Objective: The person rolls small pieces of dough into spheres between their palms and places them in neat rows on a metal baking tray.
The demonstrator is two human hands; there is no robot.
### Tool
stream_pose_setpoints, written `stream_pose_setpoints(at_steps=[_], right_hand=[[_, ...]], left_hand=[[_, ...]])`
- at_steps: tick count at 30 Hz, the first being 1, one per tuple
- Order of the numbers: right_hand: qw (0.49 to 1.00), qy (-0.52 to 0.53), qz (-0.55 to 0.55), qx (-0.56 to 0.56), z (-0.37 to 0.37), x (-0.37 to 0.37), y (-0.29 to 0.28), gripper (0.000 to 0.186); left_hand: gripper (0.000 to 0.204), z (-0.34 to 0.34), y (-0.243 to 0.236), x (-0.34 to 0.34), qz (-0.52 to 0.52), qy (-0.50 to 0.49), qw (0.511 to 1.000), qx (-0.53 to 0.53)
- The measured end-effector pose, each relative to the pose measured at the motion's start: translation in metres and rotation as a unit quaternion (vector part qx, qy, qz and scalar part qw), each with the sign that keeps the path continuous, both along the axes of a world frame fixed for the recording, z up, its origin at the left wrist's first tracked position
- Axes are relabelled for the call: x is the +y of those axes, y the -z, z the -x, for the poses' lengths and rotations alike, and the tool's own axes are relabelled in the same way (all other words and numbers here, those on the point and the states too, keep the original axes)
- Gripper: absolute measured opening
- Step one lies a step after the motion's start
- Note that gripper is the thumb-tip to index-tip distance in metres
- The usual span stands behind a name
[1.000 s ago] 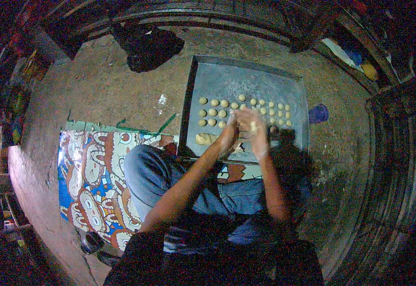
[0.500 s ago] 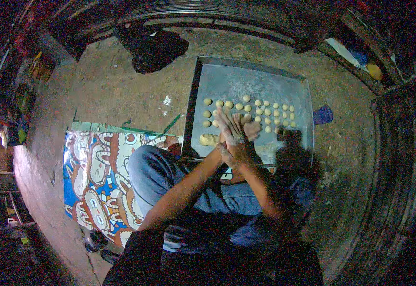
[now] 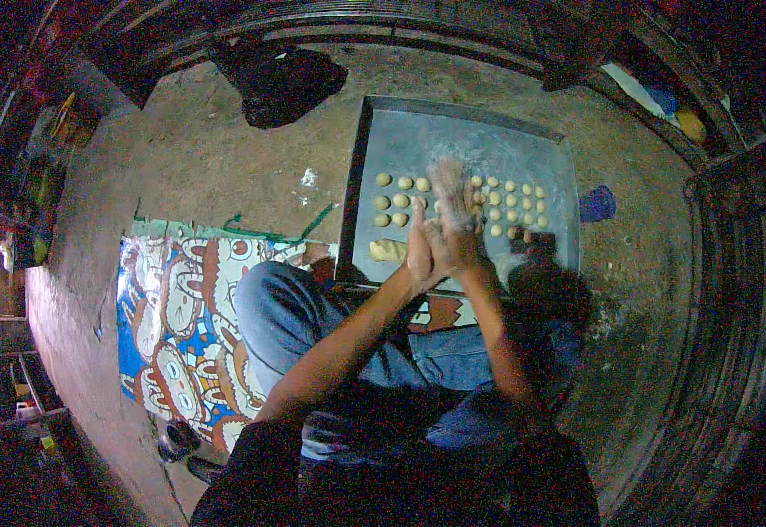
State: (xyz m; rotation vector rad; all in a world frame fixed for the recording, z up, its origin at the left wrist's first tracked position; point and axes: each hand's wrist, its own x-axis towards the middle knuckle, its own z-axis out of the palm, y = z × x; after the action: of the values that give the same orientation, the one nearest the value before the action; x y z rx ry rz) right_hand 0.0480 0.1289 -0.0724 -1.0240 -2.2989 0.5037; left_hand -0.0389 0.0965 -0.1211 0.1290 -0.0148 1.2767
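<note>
My left hand (image 3: 419,252) and my right hand (image 3: 459,213) are pressed palm to palm above the near side of a shallow metal tray (image 3: 453,129). The right hand lies across the left, its straight fingers smeared by motion and dusted pale. Whatever may be between the palms is hidden. Rows of small round dough balls (image 3: 400,201) sit on the tray, some covered by my hands. Left of my hands, near the tray's front edge, lies a short piece of dough (image 3: 386,251). White flour is scattered on the tray's far half.
A black plastic bag (image 3: 291,83) lies on the concrete floor beyond the tray's far left. A colourful cartoon-printed sheet (image 3: 181,338) spreads beside my bent knee (image 3: 282,307). Right of the tray stands a small purple container (image 3: 597,204). Dark footwear (image 3: 176,441) is at lower left.
My right hand has slid forward and to the right along the left palm. My left hand's fingers now show to its left. The dough balls in view stay in place on the tray.
</note>
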Motion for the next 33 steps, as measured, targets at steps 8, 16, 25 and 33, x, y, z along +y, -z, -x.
stream_pose_setpoints(at_steps=[8,16,25,33], right_hand=[[0.999,-0.033,-0.014,-0.013,0.005,-0.018,-0.013,0.08],[0.996,-0.05,-0.067,-0.018,0.007,-0.031,-0.036,0.073],[0.999,0.0,-0.033,0.017,-0.007,-0.02,0.004,0.079],[0.995,0.016,-0.049,0.081,-0.005,0.009,-0.022,0.073]], left_hand=[[0.086,-0.009,-0.012,-0.017,0.034,-0.093,0.941,0.325],[0.094,-0.008,0.001,0.001,0.02,-0.184,0.966,0.183],[0.087,0.0,-0.001,0.002,0.054,-0.069,0.989,0.123],[0.096,-0.013,-0.022,-0.004,0.036,-0.012,0.985,0.17]])
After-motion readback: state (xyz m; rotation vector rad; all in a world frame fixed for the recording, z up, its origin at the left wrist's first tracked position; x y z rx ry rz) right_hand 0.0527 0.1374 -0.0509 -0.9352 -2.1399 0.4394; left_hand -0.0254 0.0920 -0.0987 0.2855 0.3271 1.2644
